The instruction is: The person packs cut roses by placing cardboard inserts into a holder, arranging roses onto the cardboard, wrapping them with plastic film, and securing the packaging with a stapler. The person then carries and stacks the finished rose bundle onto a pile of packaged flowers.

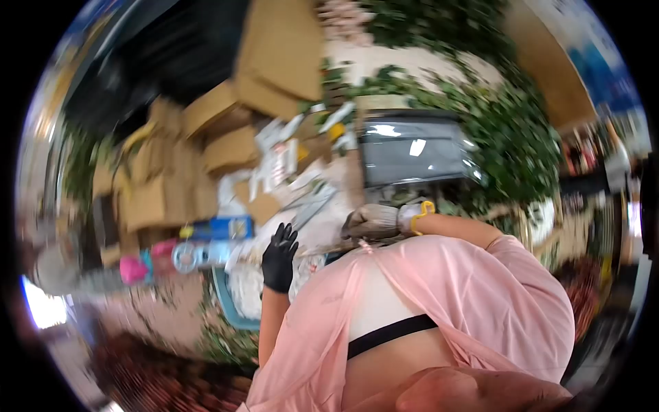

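Note:
My left hand, in a black glove, is raised at the table's near edge with its fingers apart and nothing in them. Beside it is a light-blue bin holding white crumpled material. My right hand wears a grey-and-white work glove with a yellow-trimmed cuff. It is held in front of my pink shirt, close to the table edge. Its fingers are blurred, so their grip is unclear. Ahead of the hands, thin grey pieces lie on the pale tabletop.
Behind my right hand stands a shiny dark-grey box-like object amid green leaves. Cardboard boxes are piled at the left. A blue package, a light-blue tape roll and a pink item are nearer. White and yellow scraps lie mid-table.

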The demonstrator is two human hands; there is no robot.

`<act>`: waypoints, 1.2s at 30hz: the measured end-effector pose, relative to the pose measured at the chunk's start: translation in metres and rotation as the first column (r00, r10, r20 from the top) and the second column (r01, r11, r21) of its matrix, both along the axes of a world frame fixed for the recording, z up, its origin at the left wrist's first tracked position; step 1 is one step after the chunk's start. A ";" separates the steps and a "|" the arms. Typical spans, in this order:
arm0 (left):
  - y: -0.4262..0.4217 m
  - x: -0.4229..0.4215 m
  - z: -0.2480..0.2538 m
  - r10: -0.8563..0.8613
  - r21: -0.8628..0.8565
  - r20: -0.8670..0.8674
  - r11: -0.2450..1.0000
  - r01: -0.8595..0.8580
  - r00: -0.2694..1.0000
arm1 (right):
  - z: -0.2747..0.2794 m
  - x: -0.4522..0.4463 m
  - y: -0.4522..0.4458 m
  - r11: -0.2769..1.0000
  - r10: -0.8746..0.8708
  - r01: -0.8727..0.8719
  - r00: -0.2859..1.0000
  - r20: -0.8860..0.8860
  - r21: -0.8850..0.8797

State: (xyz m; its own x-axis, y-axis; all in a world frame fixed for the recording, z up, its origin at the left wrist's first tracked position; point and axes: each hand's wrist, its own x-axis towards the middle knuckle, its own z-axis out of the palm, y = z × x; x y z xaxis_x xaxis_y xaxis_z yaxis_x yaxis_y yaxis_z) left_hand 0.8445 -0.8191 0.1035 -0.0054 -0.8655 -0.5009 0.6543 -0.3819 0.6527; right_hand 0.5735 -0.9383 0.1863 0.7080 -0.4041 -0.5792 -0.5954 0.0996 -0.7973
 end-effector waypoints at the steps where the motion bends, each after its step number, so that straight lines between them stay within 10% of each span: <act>1: -0.014 -0.024 0.041 -0.091 -0.137 0.119 0.985 0.107 0.989 | -0.010 -0.036 0.001 0.993 0.033 -0.025 0.997 0.069 -0.120; 3: -0.056 -0.052 0.074 -0.339 -0.366 0.630 0.664 0.652 0.699 | -0.013 -0.106 0.016 0.987 -0.123 0.126 0.992 0.035 -0.095; 5: -0.113 -0.117 0.139 -0.083 -0.416 0.899 0.148 0.897 0.430 | 0.001 -0.149 0.048 0.902 -0.406 0.422 0.901 0.152 -0.089; 7: -0.159 -0.188 0.176 0.349 -0.256 0.898 -0.083 0.963 0.268 | 0.013 -0.179 0.064 0.823 -0.569 0.568 0.823 0.001 0.012; 9: -0.200 -0.260 0.200 0.600 -0.195 0.747 -0.215 0.957 0.287 | -0.033 -0.197 0.064 0.551 -0.812 0.821 0.486 0.324 0.149; 11: -0.253 -0.319 0.195 0.741 -0.150 0.643 -0.124 0.981 0.192 | -0.011 -0.188 0.045 0.257 -0.931 0.949 0.192 0.310 0.184; 13: -0.305 -0.355 0.193 0.671 -0.008 0.736 0.143 0.990 -0.091 | 0.027 -0.174 0.014 -0.001 -0.966 0.932 -0.094 0.240 0.362; 14: -0.339 -0.367 0.172 0.529 0.210 0.795 0.220 0.952 -0.298 | 0.022 -0.175 0.001 0.047 -0.988 0.998 0.040 0.146 0.046; 17: -0.421 -0.379 0.069 -0.238 0.695 0.664 -0.153 0.703 -0.709 | 0.004 -0.197 0.000 0.347 -0.928 0.918 0.365 0.068 -0.191; 20: -0.394 -0.386 0.085 -0.312 0.670 0.602 -0.302 0.678 -0.734 | 0.008 -0.216 0.024 0.802 -0.568 0.382 0.726 -0.388 -0.460; 22: -0.386 -0.395 0.086 -0.163 0.705 0.634 -0.280 0.652 -0.756 | 0.021 -0.215 0.036 0.877 -0.463 0.256 0.678 -0.571 -0.407; 24: -0.383 -0.407 0.089 0.060 0.758 0.643 -0.192 0.624 -0.763 | 0.050 -0.215 0.043 0.762 -0.632 0.630 0.774 0.045 -0.151; 27: -0.373 -0.411 0.120 0.370 0.723 0.625 0.057 0.688 -0.687 | 0.042 -0.195 0.017 0.546 -0.729 0.634 0.682 0.063 -0.548; 29: -0.355 -0.387 0.167 0.346 0.424 0.815 0.192 0.885 -0.465 | 0.005 -0.206 -0.001 0.605 -0.623 0.279 0.749 -0.225 -0.746; 31: -0.314 -0.325 0.198 0.473 -0.260 0.872 0.221 0.940 0.130 | 0.019 -0.204 0.003 0.710 -0.363 -0.080 0.809 -0.461 -0.700; 33: -0.252 -0.246 0.210 0.217 -0.399 0.911 0.235 0.886 0.352 | 0.022 -0.172 -0.001 0.869 -0.114 -0.242 0.751 -0.651 -0.432; 35: -0.192 -0.181 0.176 -0.074 -0.231 0.964 0.236 0.944 0.254 | -0.039 -0.167 0.006 0.726 0.238 -0.489 0.839 -0.490 -0.483; 36: -0.162 -0.153 0.145 -0.238 -0.008 0.969 0.211 0.978 0.059 | 0.006 -0.126 -0.003 0.925 0.129 -0.257 0.905 -0.405 -0.280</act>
State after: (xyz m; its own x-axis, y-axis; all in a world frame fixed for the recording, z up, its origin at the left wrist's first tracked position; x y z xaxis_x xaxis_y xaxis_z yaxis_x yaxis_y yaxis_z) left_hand 0.6911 -0.9811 0.2486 -0.7450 -0.6560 -0.1209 -0.4665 0.3828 0.7974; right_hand 0.4473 -0.9416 0.1921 0.5481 -0.4898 -0.6780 -0.8347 -0.2691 -0.4804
